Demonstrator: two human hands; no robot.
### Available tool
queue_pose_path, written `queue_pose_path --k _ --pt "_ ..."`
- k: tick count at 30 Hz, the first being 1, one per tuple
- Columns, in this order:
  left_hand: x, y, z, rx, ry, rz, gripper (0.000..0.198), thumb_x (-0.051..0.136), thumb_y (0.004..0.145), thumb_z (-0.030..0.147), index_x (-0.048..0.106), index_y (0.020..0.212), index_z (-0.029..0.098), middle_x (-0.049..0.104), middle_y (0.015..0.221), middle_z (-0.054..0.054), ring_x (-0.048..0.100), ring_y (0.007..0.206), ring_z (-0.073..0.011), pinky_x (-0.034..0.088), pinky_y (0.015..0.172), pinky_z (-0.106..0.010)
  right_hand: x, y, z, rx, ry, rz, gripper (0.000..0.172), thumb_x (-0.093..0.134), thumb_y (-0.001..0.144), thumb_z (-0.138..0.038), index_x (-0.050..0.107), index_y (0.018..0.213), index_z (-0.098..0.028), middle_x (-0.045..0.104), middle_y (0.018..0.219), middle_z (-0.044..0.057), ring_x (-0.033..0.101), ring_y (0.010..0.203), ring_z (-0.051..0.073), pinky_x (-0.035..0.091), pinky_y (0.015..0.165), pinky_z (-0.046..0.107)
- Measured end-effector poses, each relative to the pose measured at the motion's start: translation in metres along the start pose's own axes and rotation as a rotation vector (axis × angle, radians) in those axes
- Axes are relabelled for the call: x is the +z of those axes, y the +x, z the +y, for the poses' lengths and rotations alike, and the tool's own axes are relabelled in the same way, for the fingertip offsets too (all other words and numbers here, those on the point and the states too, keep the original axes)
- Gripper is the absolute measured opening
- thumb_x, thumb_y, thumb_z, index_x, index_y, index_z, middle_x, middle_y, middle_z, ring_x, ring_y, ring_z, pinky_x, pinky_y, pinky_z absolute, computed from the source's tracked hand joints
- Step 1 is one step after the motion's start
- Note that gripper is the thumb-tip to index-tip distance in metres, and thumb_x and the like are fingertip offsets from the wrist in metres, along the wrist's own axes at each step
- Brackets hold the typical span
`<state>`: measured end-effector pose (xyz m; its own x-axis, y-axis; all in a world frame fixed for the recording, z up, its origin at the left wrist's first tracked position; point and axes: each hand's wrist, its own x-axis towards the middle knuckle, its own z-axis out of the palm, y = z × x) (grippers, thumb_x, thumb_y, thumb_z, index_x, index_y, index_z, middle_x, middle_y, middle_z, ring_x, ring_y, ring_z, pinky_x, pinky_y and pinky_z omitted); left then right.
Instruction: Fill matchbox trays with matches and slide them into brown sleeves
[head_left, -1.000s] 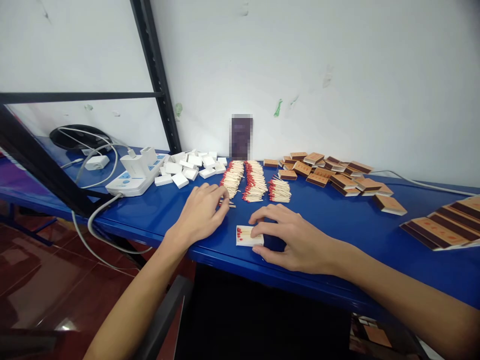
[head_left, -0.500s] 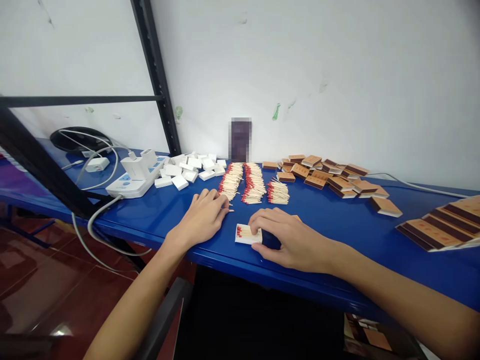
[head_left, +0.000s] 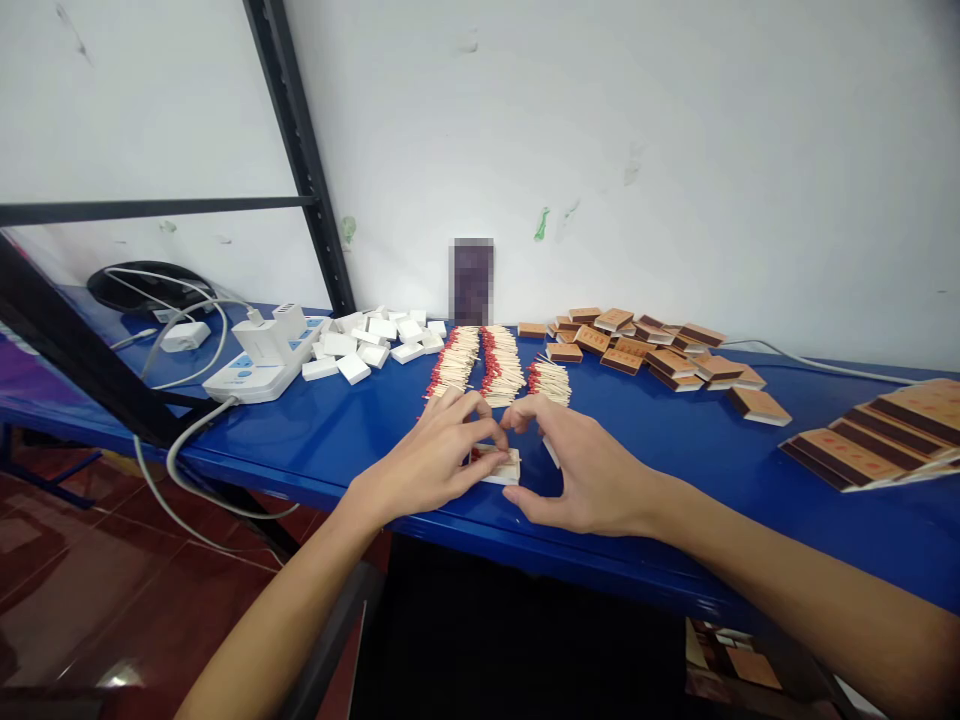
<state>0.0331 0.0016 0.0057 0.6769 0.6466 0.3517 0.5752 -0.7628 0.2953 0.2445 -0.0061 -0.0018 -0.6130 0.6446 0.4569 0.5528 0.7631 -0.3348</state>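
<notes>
A small white matchbox tray (head_left: pixel 511 467) with matches in it lies near the front edge of the blue table. My left hand (head_left: pixel 442 450) is over its left side, fingers bent into the tray; whether they pinch a match is hidden. Around the right side of the tray curves my right hand (head_left: pixel 581 465), thumb and fingers apart, with a pale flat piece (head_left: pixel 552 452) by its palm. Behind the hands lie red-tipped matches in a left pile (head_left: pixel 456 360), a middle pile (head_left: pixel 502 362) and a smaller right pile (head_left: pixel 550 382).
White trays (head_left: pixel 356 368) are heaped at the back left, beside a power strip (head_left: pixel 259 375) with cables. Brown matchbox sleeves (head_left: pixel 622 360) lie scattered at the back right, and a fanned stack of sleeves (head_left: pixel 877 440) is at the far right. A black rack post (head_left: pixel 304 150) rises at left.
My left hand has moved right, from beside the match piles onto the tray. The fingers of my right hand have lifted out of the tray and spread. The view has shifted slightly.
</notes>
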Motion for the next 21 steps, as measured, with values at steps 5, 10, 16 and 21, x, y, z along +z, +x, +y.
queue_pose_path --k 5,10,16,21 --pt "-0.007 -0.004 -0.018 -0.135 0.125 0.103 0.021 0.047 0.097 0.034 0.064 0.103 0.022 0.060 0.099 -0.003 0.050 0.096 -0.0208 0.039 0.091 -0.038 0.000 0.000 -0.001 -0.024 -0.061 -0.079 0.031 0.066 0.077 -0.030 0.050 0.103 -0.021 0.062 0.103 0.006 0.058 0.090 0.022 0.047 0.079 0.036" --pt "-0.020 -0.013 -0.037 -0.234 0.223 0.029 0.020 0.056 0.090 0.038 0.065 0.092 0.021 0.059 0.097 -0.004 0.050 0.095 -0.0234 0.038 0.088 -0.042 0.001 0.001 0.000 -0.020 -0.082 -0.098 0.009 0.059 0.085 -0.027 0.056 0.089 -0.020 0.063 0.097 0.007 0.057 0.088 0.022 0.046 0.080 0.037" --pt "-0.020 -0.015 -0.039 -0.242 0.210 -0.060 0.019 0.048 0.093 0.033 0.062 0.088 0.022 0.057 0.093 -0.004 0.048 0.091 -0.0229 0.037 0.085 -0.041 0.004 0.004 0.003 0.022 -0.063 -0.076 0.009 0.051 0.090 -0.018 0.058 0.084 -0.020 0.062 0.096 0.007 0.056 0.089 0.020 0.047 0.081 0.035" --pt "-0.017 -0.015 -0.041 -0.229 0.192 -0.061 0.020 0.044 0.096 0.030 0.059 0.087 0.021 0.055 0.094 -0.004 0.048 0.090 -0.0221 0.038 0.081 -0.038 0.006 0.005 0.002 -0.002 -0.055 -0.095 0.015 0.049 0.092 -0.017 0.060 0.083 -0.019 0.061 0.104 0.008 0.056 0.094 0.020 0.048 0.083 0.036"
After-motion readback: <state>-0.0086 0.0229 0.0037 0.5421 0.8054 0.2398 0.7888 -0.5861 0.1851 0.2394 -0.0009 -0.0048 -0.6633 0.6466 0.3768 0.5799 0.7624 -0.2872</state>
